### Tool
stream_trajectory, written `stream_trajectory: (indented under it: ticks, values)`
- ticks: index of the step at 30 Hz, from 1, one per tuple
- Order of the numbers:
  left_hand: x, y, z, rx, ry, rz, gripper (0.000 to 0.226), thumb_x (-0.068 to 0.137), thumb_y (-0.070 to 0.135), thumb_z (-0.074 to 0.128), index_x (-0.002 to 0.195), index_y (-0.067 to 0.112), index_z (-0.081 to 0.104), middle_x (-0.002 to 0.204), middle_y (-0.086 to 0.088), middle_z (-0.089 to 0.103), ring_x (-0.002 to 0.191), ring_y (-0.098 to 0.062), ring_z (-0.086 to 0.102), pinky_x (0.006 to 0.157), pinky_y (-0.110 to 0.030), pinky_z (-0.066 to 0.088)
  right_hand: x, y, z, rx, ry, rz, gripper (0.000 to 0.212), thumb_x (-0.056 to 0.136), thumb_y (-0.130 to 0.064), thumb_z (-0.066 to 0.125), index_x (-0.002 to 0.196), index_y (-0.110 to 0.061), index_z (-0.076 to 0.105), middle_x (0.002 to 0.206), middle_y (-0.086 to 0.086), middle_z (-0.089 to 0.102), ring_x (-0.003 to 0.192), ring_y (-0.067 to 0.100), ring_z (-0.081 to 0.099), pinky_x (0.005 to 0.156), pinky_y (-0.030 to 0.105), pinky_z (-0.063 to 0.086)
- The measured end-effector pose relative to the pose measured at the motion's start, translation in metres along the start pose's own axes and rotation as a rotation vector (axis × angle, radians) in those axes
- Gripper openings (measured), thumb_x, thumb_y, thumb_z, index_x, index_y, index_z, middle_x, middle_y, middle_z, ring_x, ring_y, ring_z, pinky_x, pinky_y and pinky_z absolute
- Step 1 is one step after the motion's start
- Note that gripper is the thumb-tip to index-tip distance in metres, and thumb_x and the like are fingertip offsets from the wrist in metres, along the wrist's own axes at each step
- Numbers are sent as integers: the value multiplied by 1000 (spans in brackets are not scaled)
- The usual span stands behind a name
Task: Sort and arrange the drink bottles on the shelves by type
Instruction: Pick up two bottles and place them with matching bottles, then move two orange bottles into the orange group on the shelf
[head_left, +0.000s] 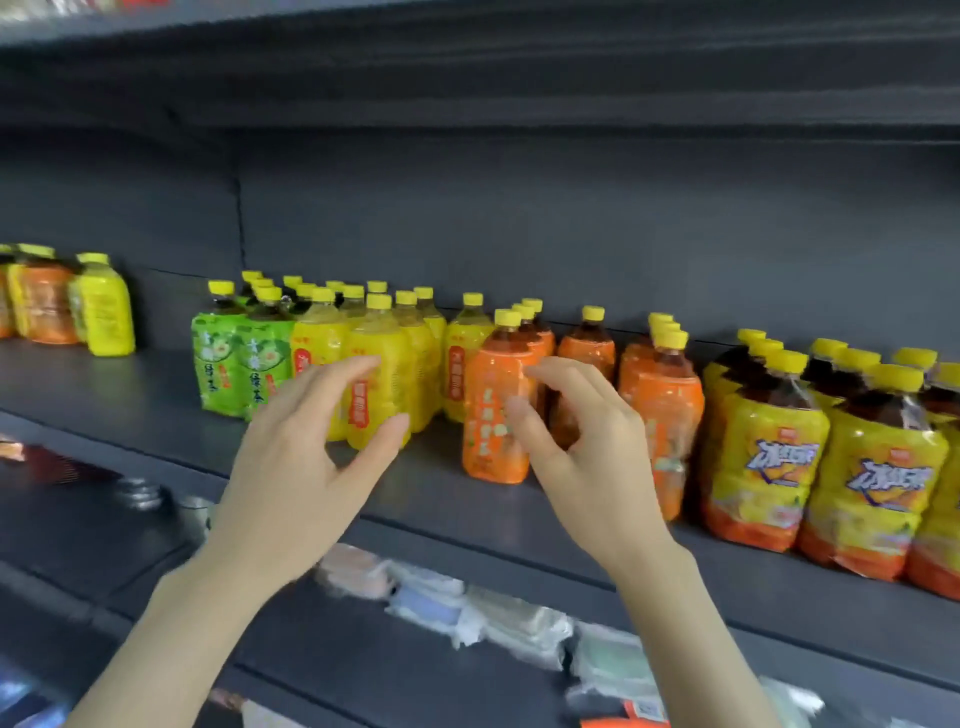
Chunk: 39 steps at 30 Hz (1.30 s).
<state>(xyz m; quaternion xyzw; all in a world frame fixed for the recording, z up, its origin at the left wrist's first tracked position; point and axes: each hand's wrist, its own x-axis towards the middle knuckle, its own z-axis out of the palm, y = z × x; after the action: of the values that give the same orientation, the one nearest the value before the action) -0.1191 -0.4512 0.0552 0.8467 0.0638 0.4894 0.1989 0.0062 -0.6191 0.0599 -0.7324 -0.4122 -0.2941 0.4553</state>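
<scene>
Both hands are raised in front of the middle shelf (104, 395) and neither one holds anything. The left hand (306, 457) is wide open, with thumb and fingers spread in a curve before the yellow bottles (384, 364). The right hand (587, 452) is also open, its fingers bent a little, and its fingertips lie over the front orange bottle (488, 415). I cannot tell if they already touch it.

I judge the step to be a reach: one bottle of each colour is about to be taken or pushed into its own group. The sorting looks partly done. The green bottles (228, 364) stand at the left of the main row, the yellow ones touch them, and then come the orange ones. One yellow bottle stands between the yellow group and the orange group, a little apart from both. More orange bottles (670, 395) stand in loose columns further right, with gaps between them. The big bottles (769, 447) fill the right end.

The next move calls for closing the fingers around the body of a bottle and keeping it upright, because the neighbours stand close and may fall over.

The front orange bottle stands near the front edge (467, 525) of the shelf, so a push toward the person is a risk. There is open room behind the orange columns and between the green bottles and the small group (104, 312) at the far left. The upper shelf (467, 78) is well above the caps, so lifting is free.
</scene>
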Motion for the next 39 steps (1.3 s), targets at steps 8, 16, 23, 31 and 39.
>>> stream_trajectory:
  ticks: [8,16,23,31,39]
  values:
    - [-33,-172,-143,-19,21,-249,48,75,48,56,121,37,51,117,29,53,108,25,40,84,-15,38,-8,-113,203,306,-76,81,32,88,-38,56,110,-18,66,108,-14,62,106,-1,55,88,13,42]
    - [9,-304,-213,-58,119,-311,46,75,49,54,118,34,55,107,31,59,104,18,48,76,-9,38,47,-180,358,470,-139,122,30,89,-41,58,111,-22,66,108,-12,67,105,0,59,89,18,47]
    - [60,-438,-241,-13,141,-304,44,76,50,54,115,32,56,104,23,64,103,11,55,82,-1,36,104,-211,503,554,-184,150,22,92,-30,60,112,-24,66,107,-12,67,103,0,59,90,24,48]
    - [124,-596,-298,69,188,-355,38,77,49,54,112,34,57,98,24,65,99,12,56,82,-3,36,186,-264,676,605,-261,135,25,93,-29,59,115,-21,66,112,-11,67,103,-1,60,90,13,45]
    - [146,-774,-351,57,192,-405,23,87,27,61,110,28,61,93,20,67,92,11,57,68,0,37,221,-323,846,534,-278,94,23,92,-28,62,111,-19,68,105,-11,68,98,0,61,83,6,44]
